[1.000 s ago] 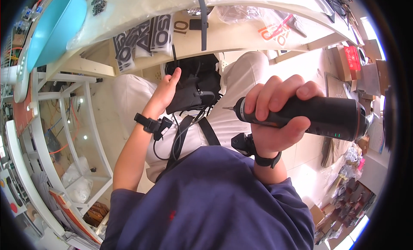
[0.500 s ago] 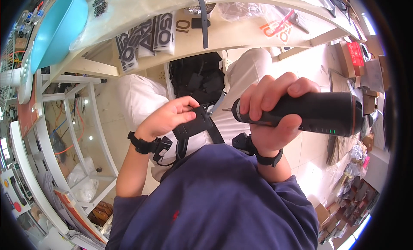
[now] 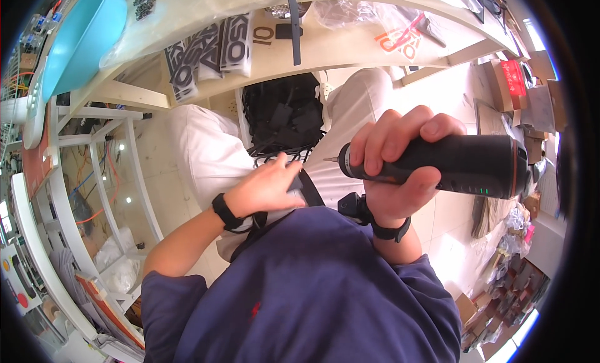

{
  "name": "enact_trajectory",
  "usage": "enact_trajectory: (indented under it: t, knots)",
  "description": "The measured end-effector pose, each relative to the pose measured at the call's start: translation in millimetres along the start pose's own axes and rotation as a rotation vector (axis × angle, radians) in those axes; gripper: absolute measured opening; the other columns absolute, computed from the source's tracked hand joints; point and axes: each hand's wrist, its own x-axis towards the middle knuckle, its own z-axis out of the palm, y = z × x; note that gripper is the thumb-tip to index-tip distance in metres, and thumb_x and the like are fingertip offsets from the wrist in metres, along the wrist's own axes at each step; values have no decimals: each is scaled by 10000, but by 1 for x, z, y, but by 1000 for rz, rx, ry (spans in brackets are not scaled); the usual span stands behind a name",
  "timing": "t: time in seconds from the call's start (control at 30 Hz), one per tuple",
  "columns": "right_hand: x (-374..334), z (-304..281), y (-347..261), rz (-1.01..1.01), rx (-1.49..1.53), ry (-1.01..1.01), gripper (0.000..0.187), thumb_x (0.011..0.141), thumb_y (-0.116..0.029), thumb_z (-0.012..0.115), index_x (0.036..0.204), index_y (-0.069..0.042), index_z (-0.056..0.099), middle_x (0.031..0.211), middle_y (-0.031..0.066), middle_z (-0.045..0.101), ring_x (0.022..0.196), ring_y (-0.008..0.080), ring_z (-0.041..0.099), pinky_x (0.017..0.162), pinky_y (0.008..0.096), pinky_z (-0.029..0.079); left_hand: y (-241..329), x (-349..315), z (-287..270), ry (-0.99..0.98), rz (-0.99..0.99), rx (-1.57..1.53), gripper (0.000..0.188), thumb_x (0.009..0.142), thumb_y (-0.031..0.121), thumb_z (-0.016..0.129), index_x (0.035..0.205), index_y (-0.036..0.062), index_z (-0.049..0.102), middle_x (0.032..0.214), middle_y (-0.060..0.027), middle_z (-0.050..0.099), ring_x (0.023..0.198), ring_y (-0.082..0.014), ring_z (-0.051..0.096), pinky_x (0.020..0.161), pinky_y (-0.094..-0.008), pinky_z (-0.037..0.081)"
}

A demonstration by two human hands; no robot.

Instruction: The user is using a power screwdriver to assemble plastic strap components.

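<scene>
My right hand (image 3: 406, 157) is wrapped round a black cylindrical electric screwdriver (image 3: 478, 166) with small green lights. Its thin bit (image 3: 331, 159) points left, clear of anything. Over my lap, my left hand (image 3: 265, 187) is turned with its back showing, its fingers slightly blurred. Part of a flat black plastic case (image 3: 295, 184) shows between its thumb and fingers; the rest is hidden behind the hand. Beyond it, between my knees, sits a container full of black parts (image 3: 287, 113), with dark cords along its near side.
Ahead is a pale workbench (image 3: 344, 47) with printed plastic packets (image 3: 234, 44), a black strap (image 3: 294, 25) hanging over its edge and clear bags (image 3: 350, 13). A turquoise basin (image 3: 84, 41) stands at far left. White metal frames (image 3: 134, 175) are at left; cardboard boxes (image 3: 500, 82) at right.
My left hand has turned over and shifted toward my body, so the black case is now mostly covered. The right hand and screwdriver have stayed nearly still.
</scene>
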Motion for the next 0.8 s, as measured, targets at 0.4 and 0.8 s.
enact_trajectory:
  t: [0.4, 0.8]
  knots:
    - [14, 12, 3, -152, 50, -244, 505, 954, -517, 591, 1188, -103, 423, 830, 33, 482, 569, 116, 487, 470, 291, 482, 45, -32, -35, 266, 150, -1644, 429, 994, 105, 434, 1402, -20, 388, 1236, -217, 575, 1021, -311, 659, 876, -417, 558]
    - [5, 15, 10, -147, 68, -304, 528, 944, -515, 603, 1207, -99, 413, 843, 41, 490, 582, 129, 503, 468, 297, 480, 55, -45, -27, 172, 156, -1651, 358, 1027, 128, 441, 1338, -46, 474, 1195, -186, 611, 1116, -325, 649, 942, -386, 549]
